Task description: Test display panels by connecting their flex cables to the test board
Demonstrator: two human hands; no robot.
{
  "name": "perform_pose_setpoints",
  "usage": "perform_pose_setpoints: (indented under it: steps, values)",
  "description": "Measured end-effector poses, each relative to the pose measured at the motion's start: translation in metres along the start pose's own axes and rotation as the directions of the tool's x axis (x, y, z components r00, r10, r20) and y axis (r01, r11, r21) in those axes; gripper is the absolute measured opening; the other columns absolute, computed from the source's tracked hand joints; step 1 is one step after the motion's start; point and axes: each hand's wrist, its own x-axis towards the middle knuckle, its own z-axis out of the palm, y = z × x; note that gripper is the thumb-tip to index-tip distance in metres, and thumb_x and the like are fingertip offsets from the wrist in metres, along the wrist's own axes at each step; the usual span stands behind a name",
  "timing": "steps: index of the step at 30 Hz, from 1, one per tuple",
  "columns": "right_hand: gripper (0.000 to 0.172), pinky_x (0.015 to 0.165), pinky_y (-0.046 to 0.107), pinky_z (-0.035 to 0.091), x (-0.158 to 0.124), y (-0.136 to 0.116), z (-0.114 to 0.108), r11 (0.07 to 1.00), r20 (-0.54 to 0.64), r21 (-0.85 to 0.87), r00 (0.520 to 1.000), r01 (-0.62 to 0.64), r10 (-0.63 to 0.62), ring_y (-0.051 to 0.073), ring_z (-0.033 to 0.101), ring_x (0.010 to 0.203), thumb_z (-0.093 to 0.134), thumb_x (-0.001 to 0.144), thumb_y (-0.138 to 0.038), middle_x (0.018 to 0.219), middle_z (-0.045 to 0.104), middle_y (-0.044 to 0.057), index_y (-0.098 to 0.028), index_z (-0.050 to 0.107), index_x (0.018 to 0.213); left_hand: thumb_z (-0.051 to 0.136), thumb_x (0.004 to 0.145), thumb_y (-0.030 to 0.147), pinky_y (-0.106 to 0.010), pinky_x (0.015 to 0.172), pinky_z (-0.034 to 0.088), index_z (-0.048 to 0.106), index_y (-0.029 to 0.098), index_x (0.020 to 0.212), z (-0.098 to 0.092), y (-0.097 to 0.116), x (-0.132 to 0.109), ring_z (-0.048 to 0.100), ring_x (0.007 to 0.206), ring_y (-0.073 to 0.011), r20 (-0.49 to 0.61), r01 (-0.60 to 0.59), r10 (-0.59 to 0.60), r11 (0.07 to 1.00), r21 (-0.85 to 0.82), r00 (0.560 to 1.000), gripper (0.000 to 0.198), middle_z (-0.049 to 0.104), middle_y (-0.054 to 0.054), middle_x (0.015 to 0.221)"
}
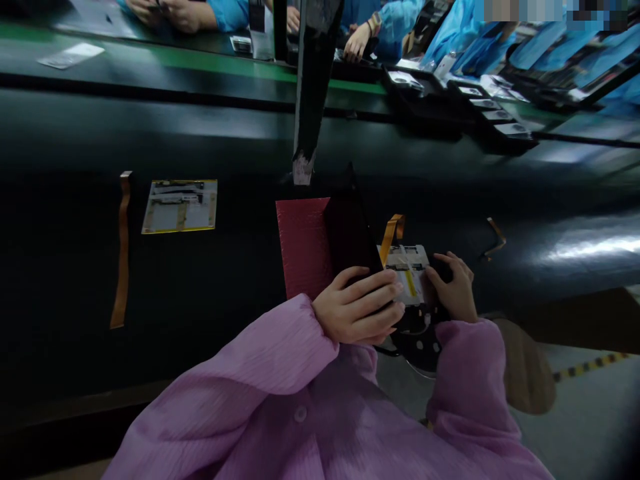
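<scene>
My left hand (361, 305) is closed around a dark flat panel (350, 237) that stands tilted up from an opened device. My right hand (454, 287) grips the right edge of the device body (407, 267), whose inside shows a pale board and a yellow strip. An orange ribbon cable (391, 233) curls up from the device between my hands. A red bubble-wrap bag (303, 245) lies just left of the panel. Both sleeves are pink.
A second opened board with a yellow rim (181, 205) lies on the dark bench at left, beside a long orange ribbon strip (121, 250). A black post (313, 87) stands behind. Other people in blue sleeves (220, 13) work across a green belt (200, 63) with black trays (480, 110).
</scene>
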Motion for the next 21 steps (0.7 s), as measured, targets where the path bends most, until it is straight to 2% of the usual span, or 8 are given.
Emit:
perform_pose_setpoints:
  steps: [8, 17, 21]
  values:
    - [0.061, 0.116, 0.055, 0.026, 0.0006, 0.0001, 0.0011, 1.000, -0.016, 0.010, 1.000, 0.011, -0.011, 0.033, 0.042, 0.136, 0.052, 0.079, -0.065, 0.139, 0.054, 0.016, -0.019, 0.065, 0.117, 0.049, 0.095, 0.032, -0.040, 0.099, 0.053, 0.061, 0.016, 0.105, -0.0005, 0.0003, 0.0020, 0.058, 0.130, -0.0226, -0.008, 0.002, -0.002, 1.000, 0.003, 1.000, 0.022, 0.074, -0.008, 0.105]
    - [0.054, 0.116, 0.055, 0.026, -0.0013, 0.0008, 0.0032, 1.000, -0.032, -0.028, 0.999, 0.008, -0.009, 0.032, 0.041, 0.136, 0.051, 0.081, -0.059, 0.141, 0.053, 0.014, -0.021, 0.064, 0.117, 0.055, 0.092, 0.032, -0.041, 0.104, 0.048, 0.062, 0.014, 0.106, 0.0015, -0.0004, -0.0013, 0.052, 0.136, -0.0241, 0.000, -0.004, 0.004, 1.000, -0.028, 1.000, 0.024, 0.072, -0.011, 0.110]
    - [0.050, 0.115, 0.058, 0.026, -0.0026, 0.0006, 0.0058, 0.999, -0.036, -0.043, 0.999, 0.009, -0.011, 0.033, 0.038, 0.138, 0.049, 0.084, -0.056, 0.142, 0.052, 0.012, -0.022, 0.063, 0.117, 0.051, 0.095, 0.033, -0.040, 0.104, 0.049, 0.062, 0.016, 0.105, 0.0012, 0.0006, -0.0006, 0.053, 0.135, -0.0222, -0.003, 0.011, -0.011, 1.000, -0.008, 1.000, 0.023, 0.073, -0.010, 0.110]
